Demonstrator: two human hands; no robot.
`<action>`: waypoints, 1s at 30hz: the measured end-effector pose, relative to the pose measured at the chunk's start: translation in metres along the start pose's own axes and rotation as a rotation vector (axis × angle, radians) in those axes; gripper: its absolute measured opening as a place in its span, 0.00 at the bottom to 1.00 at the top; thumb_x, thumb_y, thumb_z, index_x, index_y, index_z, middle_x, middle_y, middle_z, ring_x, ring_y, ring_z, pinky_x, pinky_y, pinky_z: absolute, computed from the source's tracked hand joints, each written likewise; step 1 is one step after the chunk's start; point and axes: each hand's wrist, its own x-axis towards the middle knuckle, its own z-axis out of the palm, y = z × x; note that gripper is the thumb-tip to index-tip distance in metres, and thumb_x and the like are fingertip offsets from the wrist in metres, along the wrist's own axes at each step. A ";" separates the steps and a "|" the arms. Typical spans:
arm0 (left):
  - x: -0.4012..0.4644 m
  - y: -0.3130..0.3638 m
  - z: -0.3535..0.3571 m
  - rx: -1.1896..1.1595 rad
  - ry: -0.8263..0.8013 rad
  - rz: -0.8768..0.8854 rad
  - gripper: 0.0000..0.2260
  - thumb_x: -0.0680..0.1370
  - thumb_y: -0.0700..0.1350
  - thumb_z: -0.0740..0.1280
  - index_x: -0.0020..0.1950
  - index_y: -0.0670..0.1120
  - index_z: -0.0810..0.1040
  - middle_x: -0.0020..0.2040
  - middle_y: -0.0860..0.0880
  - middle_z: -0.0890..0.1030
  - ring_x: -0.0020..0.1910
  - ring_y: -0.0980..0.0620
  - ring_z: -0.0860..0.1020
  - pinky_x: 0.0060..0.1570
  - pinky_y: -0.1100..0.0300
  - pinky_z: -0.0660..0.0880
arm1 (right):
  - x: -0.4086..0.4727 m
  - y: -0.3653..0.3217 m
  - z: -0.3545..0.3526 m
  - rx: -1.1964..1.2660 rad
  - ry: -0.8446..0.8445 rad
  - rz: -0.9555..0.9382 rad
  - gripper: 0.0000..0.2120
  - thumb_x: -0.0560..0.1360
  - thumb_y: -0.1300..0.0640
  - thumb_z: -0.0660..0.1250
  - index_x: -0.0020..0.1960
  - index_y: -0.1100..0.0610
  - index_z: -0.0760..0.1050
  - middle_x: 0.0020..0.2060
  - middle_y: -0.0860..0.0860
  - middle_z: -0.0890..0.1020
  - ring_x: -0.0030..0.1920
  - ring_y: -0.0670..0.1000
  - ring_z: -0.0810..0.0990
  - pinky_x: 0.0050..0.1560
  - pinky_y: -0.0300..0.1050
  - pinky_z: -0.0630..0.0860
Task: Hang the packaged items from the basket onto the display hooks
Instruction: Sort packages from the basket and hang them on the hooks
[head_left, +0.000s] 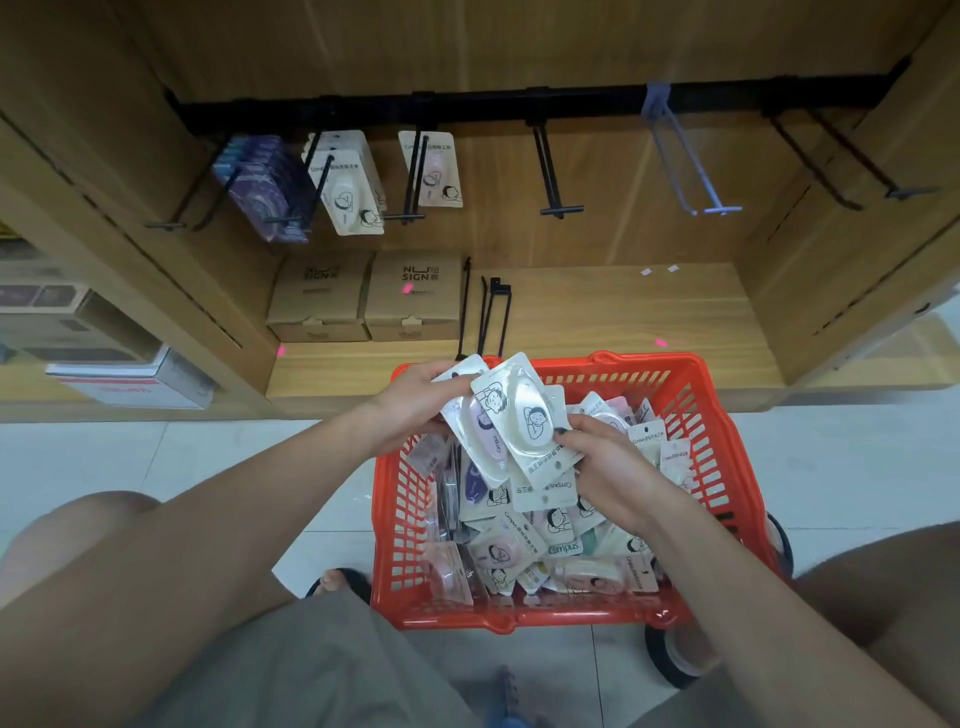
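Observation:
A red plastic basket stands on the floor, filled with several carded correction-tape packs. Above its far left corner my left hand grips a small fan of packs. My right hand pinches the lower edge of the front white pack in that fan. On the black rail, the left display hooks carry purple packs, white packs and one pink pack. A bare black hook, a grey hook and two black hooks hang to the right.
Two brown cardboard boxes sit on the wooden shelf floor under the hooks, with loose black hooks lying beside them. Wooden side panels close in the bay. My knees flank the basket, which has a black wheel.

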 end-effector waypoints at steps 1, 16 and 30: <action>0.001 0.000 0.001 -0.036 0.034 -0.016 0.15 0.81 0.51 0.72 0.66 0.50 0.80 0.53 0.45 0.88 0.54 0.46 0.87 0.58 0.50 0.83 | -0.001 0.002 0.002 0.022 -0.011 0.009 0.21 0.83 0.64 0.65 0.75 0.63 0.68 0.64 0.61 0.83 0.64 0.62 0.83 0.61 0.63 0.81; -0.026 0.005 0.020 -0.194 0.006 0.040 0.14 0.80 0.46 0.73 0.65 0.46 0.83 0.57 0.47 0.88 0.57 0.47 0.86 0.55 0.52 0.80 | -0.014 0.001 0.038 0.082 -0.009 -0.079 0.12 0.84 0.64 0.63 0.66 0.60 0.78 0.56 0.57 0.87 0.52 0.55 0.86 0.57 0.56 0.82; -0.050 0.023 -0.025 -0.215 -0.052 0.086 0.15 0.78 0.32 0.72 0.63 0.44 0.82 0.57 0.45 0.88 0.55 0.45 0.87 0.46 0.59 0.83 | -0.016 -0.029 0.073 -0.085 -0.004 -0.245 0.12 0.86 0.59 0.60 0.63 0.58 0.80 0.53 0.56 0.88 0.52 0.55 0.88 0.50 0.48 0.83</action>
